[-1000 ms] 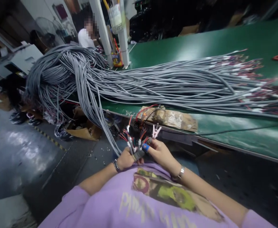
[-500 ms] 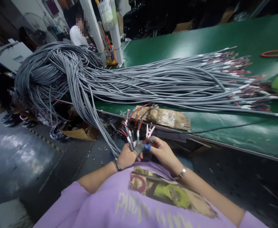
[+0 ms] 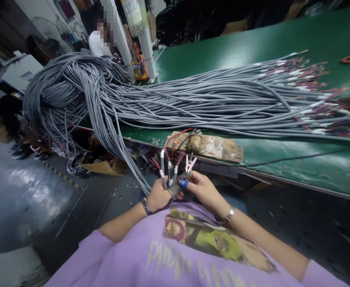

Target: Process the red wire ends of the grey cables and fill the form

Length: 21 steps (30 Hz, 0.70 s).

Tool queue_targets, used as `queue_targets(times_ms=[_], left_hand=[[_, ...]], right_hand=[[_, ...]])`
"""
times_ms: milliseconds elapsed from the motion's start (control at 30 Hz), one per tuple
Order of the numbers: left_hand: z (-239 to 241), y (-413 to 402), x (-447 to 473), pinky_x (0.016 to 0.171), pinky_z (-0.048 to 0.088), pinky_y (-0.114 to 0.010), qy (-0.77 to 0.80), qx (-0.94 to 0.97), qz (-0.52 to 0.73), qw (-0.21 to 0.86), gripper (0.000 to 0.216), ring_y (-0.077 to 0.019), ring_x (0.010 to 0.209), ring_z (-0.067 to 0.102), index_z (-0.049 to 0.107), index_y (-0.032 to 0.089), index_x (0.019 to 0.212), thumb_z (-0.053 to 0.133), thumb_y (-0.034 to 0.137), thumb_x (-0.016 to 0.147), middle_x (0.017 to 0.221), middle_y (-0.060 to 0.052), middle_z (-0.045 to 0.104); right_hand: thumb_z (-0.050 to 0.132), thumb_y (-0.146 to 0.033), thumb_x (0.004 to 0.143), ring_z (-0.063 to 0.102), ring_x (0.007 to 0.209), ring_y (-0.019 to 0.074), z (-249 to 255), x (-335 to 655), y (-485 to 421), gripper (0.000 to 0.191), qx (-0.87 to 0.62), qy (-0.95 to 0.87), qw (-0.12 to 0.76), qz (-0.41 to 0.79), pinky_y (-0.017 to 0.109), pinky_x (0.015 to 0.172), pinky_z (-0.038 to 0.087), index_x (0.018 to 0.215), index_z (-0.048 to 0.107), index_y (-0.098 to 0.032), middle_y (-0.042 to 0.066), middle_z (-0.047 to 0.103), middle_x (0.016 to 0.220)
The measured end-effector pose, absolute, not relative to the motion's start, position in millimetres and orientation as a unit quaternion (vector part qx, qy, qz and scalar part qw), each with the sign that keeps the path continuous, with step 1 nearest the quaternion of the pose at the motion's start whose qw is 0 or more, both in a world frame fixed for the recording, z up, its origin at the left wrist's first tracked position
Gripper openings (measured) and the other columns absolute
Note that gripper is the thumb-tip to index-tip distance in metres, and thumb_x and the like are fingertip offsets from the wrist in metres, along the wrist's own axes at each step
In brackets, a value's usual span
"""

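My left hand (image 3: 159, 195) is closed around several grey cables, whose white-banded ends (image 3: 169, 173) with red and dark wires stick up above the fingers. The cables (image 3: 133, 171) trail up and left from this hand to the bench. My right hand (image 3: 206, 191) meets the left one, fingers pinched together, with a blue wrap (image 3: 183, 183) on the thumb. Whatever lies in that pinch is hidden. Grey finger covers show on both hands. Just above the right fingertips is a pink clothespin (image 3: 190, 163) at the bench edge.
A thick bundle of grey cables (image 3: 207, 103) lies along the green bench (image 3: 297, 167). A worn wooden board (image 3: 219, 148) sits at its front edge. A cardboard box (image 3: 103, 163) stands on the floor at left. A person (image 3: 99, 42) is behind the white post (image 3: 147, 56).
The view has shifted slightly. My right fingers have moved in closer to the left hand, and the cable ends have spread, one now standing taller with its wires tipped toward the board.
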<state>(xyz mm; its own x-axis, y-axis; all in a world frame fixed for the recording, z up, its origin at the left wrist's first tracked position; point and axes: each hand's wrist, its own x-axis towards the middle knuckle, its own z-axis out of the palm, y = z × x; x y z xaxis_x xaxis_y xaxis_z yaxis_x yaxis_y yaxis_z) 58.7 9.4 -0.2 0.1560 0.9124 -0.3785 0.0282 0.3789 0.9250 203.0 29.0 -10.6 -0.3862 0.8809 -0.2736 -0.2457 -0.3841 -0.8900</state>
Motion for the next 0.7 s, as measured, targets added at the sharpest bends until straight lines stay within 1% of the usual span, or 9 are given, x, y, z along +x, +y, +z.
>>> queue_targets(times_ms=[133, 200, 333, 400, 567, 633, 700], left_hand=[[-5.3, 9.2, 56.4, 0.046, 0.048, -0.023, 0.567, 0.41, 0.418, 0.58, 0.048, -0.0128, 0.043, 0.059, 0.058, 0.016, 0.065, 0.071, 0.062, 0.065, 0.052, -0.002, 0.063], [-8.0, 8.5, 54.9, 0.042, 0.044, -0.02, 0.574, 0.417, 0.433, 0.556, 0.047, -0.0102, 0.04, 0.055, 0.058, 0.016, 0.062, 0.069, 0.061, 0.068, 0.052, -0.002, 0.063], [-7.1, 7.2, 53.6, 0.039, 0.039, -0.018, 0.578, 0.438, 0.426, 0.541, 0.047, -0.0078, 0.038, 0.05, 0.056, 0.016, 0.055, 0.069, 0.058, 0.07, 0.047, -0.001, 0.058], [-5.5, 6.8, 53.8, 0.039, 0.038, -0.018, 0.576, 0.438, 0.425, 0.544, 0.048, -0.0078, 0.037, 0.05, 0.055, 0.016, 0.054, 0.069, 0.059, 0.069, 0.045, 0.0, 0.057], [-0.8, 6.2, 53.9, 0.036, 0.035, -0.018, 0.577, 0.427, 0.431, 0.546, 0.047, -0.0072, 0.036, 0.048, 0.055, 0.016, 0.058, 0.071, 0.06, 0.066, 0.045, 0.002, 0.056], [3.5, 6.6, 53.3, 0.035, 0.033, -0.017, 0.568, 0.427, 0.434, 0.554, 0.048, -0.0059, 0.035, 0.045, 0.053, 0.017, 0.055, 0.071, 0.06, 0.066, 0.044, 0.003, 0.054], [8.9, 8.0, 52.7, 0.034, 0.031, -0.017, 0.552, 0.417, 0.433, 0.578, 0.048, -0.0047, 0.033, 0.041, 0.051, 0.017, 0.055, 0.073, 0.059, 0.063, 0.042, 0.004, 0.051]], right_hand=[[0.08, -0.054, 0.053, 0.036, 0.046, 0.0076, -12.9, 202.0, 27.1, 0.045, -0.427, -0.384, 0.401, 0.714, 0.025, 0.047, 0.031, 0.061, 0.052, -0.02, -0.005, 0.053, 0.051], [0.079, -0.054, 0.055, 0.038, 0.049, 0.0084, -12.7, 202.0, 25.7, 0.044, -0.423, -0.389, 0.402, 0.712, 0.025, 0.05, 0.032, 0.063, 0.053, -0.019, -0.004, 0.054, 0.054], [0.079, -0.052, 0.057, 0.047, 0.057, 0.0116, -11.5, 202.3, 25.1, 0.042, -0.415, -0.399, 0.404, 0.711, 0.028, 0.058, 0.038, 0.067, 0.056, -0.019, -0.002, 0.059, 0.061], [0.079, -0.051, 0.057, 0.047, 0.057, 0.0116, -12.5, 203.1, 25.6, 0.041, -0.417, -0.402, 0.399, 0.71, 0.027, 0.057, 0.039, 0.068, 0.057, -0.019, -0.002, 0.058, 0.061], [0.077, -0.044, 0.062, 0.042, 0.055, 0.0098, -22.7, 209.4, 25.0, 0.032, -0.399, -0.398, 0.394, 0.726, 0.025, 0.053, 0.034, 0.074, 0.064, -0.017, -0.002, 0.058, 0.064], [0.077, -0.041, 0.063, 0.042, 0.056, 0.0095, -27.3, 213.4, 25.2, 0.03, -0.374, -0.37, 0.402, 0.749, 0.024, 0.053, 0.034, 0.076, 0.066, -0.017, -0.002, 0.057, 0.063], [0.076, -0.044, 0.066, 0.044, 0.056, 0.0099, -29.6, 217.1, 27.7, 0.03, -0.358, -0.327, 0.42, 0.767, 0.024, 0.053, 0.036, 0.077, 0.066, -0.018, -0.002, 0.056, 0.063]])
